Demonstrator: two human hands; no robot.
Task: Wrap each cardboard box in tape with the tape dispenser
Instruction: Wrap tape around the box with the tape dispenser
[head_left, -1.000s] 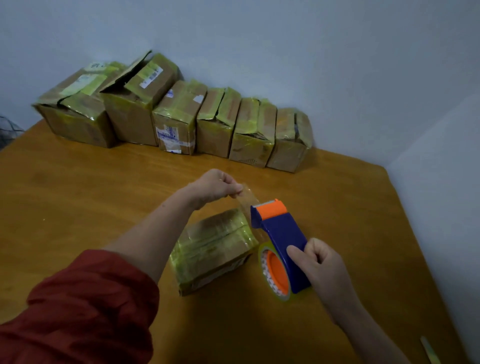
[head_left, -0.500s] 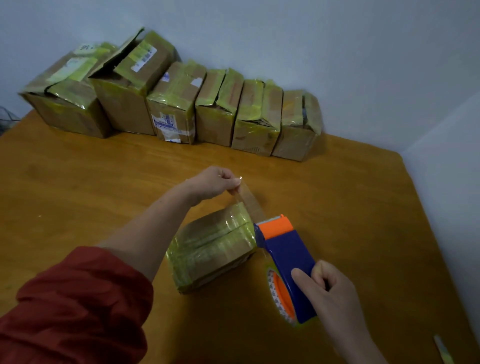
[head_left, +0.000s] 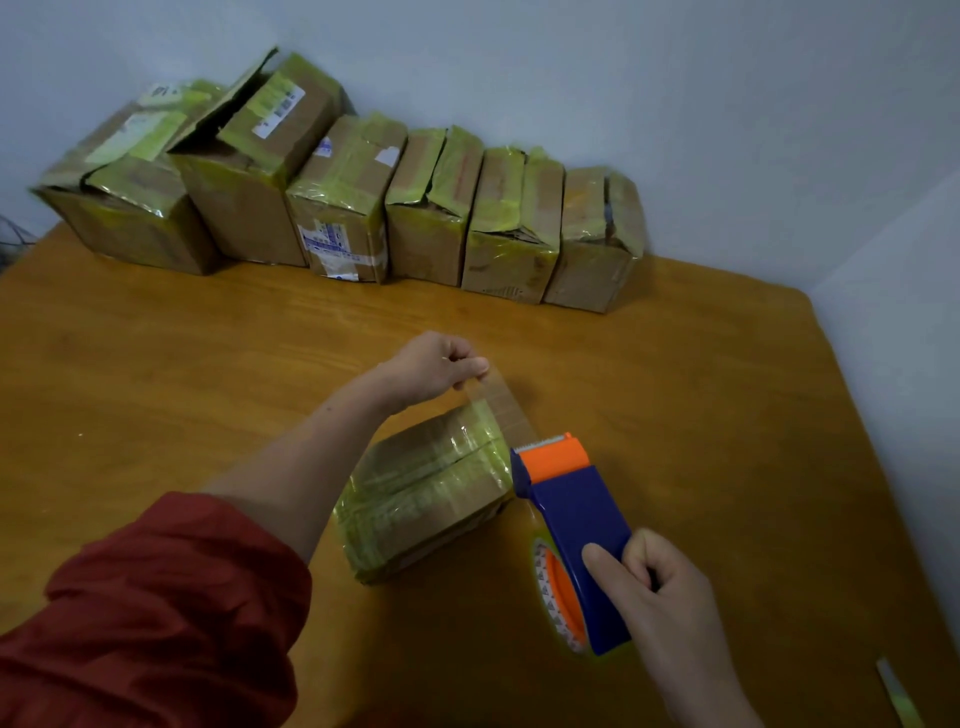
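tape dispenser (head_left: 576, 499) drawn back | left grip (head_left: 434, 366) pinches tape strip (head_left: 501, 405) | right grip (head_left: 660, 587) clasps dispenser

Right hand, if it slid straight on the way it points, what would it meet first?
Likely the tape strip stretched off the dispenser that the right hand holds, then the left hand pinching it. The box lies just beside that line; depth is unclear.
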